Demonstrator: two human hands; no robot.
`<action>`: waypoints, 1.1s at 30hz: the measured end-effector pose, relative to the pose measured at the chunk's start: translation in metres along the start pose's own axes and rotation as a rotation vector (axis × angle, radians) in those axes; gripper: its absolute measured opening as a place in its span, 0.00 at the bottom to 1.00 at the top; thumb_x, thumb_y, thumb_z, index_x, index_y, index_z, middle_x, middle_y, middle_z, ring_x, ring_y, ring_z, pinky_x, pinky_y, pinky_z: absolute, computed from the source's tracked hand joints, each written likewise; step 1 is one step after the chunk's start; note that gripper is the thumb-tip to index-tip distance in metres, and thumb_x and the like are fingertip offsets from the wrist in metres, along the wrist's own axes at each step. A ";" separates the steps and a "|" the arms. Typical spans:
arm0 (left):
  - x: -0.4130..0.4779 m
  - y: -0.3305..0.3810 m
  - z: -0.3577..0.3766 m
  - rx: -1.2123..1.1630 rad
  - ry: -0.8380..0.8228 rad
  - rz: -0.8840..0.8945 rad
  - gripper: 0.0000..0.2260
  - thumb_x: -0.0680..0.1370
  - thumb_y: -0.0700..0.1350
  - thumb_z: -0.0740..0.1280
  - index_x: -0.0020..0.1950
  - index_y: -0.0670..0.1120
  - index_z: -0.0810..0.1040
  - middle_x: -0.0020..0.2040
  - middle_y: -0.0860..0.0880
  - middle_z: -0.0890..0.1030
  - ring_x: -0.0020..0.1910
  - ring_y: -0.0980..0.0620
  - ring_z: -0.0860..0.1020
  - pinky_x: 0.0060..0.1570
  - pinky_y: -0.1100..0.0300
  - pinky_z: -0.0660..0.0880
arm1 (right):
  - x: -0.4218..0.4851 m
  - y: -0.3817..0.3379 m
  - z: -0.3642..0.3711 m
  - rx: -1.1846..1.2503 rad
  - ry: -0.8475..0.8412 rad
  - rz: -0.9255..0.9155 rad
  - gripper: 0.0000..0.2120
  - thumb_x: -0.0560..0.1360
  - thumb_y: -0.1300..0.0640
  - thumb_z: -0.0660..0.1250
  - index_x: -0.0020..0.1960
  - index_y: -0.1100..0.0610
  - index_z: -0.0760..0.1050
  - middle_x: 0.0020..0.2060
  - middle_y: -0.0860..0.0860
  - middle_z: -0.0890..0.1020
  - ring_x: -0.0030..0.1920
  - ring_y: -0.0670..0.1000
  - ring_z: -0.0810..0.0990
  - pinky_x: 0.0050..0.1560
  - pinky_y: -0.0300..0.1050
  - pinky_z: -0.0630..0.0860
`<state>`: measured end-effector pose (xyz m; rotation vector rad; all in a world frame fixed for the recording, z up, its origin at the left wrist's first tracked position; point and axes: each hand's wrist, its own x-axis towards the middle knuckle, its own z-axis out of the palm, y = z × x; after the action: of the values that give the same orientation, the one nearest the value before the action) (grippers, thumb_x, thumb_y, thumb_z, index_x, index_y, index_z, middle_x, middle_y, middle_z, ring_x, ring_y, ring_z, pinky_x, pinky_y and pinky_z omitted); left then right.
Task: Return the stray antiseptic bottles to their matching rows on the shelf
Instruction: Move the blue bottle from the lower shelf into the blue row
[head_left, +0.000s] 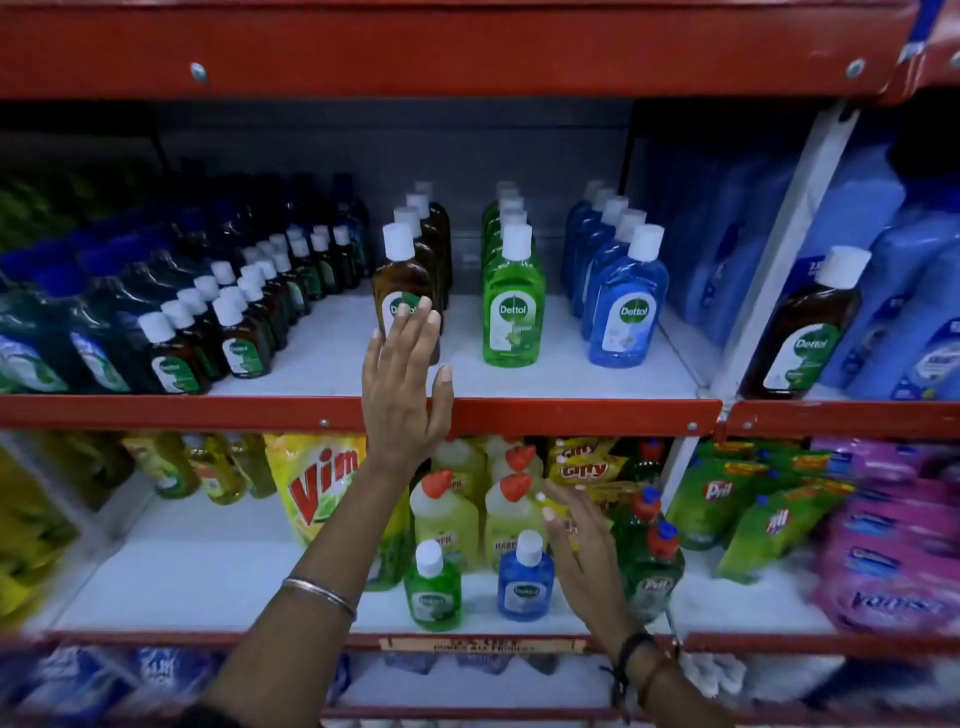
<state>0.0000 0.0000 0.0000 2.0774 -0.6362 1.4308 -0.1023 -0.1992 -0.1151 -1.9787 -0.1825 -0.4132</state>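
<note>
On the upper shelf (571, 384) stand three rows of antiseptic bottles: brown (401, 280), green (511, 306) and blue (628, 306). My left hand (402, 384) is open, its fingertips against the label of the front brown bottle. On the lower shelf, a small stray green bottle (432, 587) and a small stray blue bottle (524, 577) stand at the front edge. My right hand (582, 545) is open just to the right of the blue one, holding nothing. Another brown bottle (800, 327) stands alone in the bay to the right, in front of blue packs.
Small brown bottles (239, 338) and dark blue-capped bottles (78, 332) fill the upper shelf's left. The lower shelf holds a yellow Vim pouch (322, 483), dishwash bottles with red caps (447, 514), green Pril packs (737, 499) and pink packs (893, 545). Red shelf rails (571, 415) run across.
</note>
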 end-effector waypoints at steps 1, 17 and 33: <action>-0.002 -0.004 0.001 0.023 -0.005 -0.011 0.21 0.83 0.50 0.53 0.76 0.48 0.60 0.75 0.46 0.66 0.76 0.48 0.62 0.76 0.51 0.53 | -0.003 0.005 0.001 0.004 -0.043 0.040 0.25 0.73 0.29 0.50 0.65 0.38 0.66 0.65 0.44 0.73 0.66 0.37 0.67 0.68 0.46 0.68; -0.009 -0.038 0.017 0.323 -0.193 -0.135 0.24 0.81 0.53 0.54 0.76 0.49 0.63 0.75 0.47 0.69 0.76 0.46 0.63 0.71 0.43 0.64 | 0.001 0.049 0.010 0.045 -0.314 0.262 0.16 0.71 0.57 0.74 0.53 0.43 0.73 0.53 0.48 0.80 0.51 0.32 0.76 0.49 0.25 0.70; -0.009 -0.038 0.016 0.336 -0.207 -0.124 0.23 0.81 0.52 0.54 0.76 0.48 0.65 0.74 0.46 0.69 0.75 0.46 0.63 0.70 0.43 0.64 | 0.079 -0.106 -0.092 0.199 0.153 -0.240 0.15 0.67 0.45 0.70 0.53 0.45 0.76 0.47 0.47 0.83 0.48 0.51 0.81 0.48 0.45 0.79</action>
<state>0.0329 0.0181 -0.0190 2.5028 -0.3530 1.3350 -0.0807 -0.2409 0.0394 -1.7275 -0.3522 -0.6732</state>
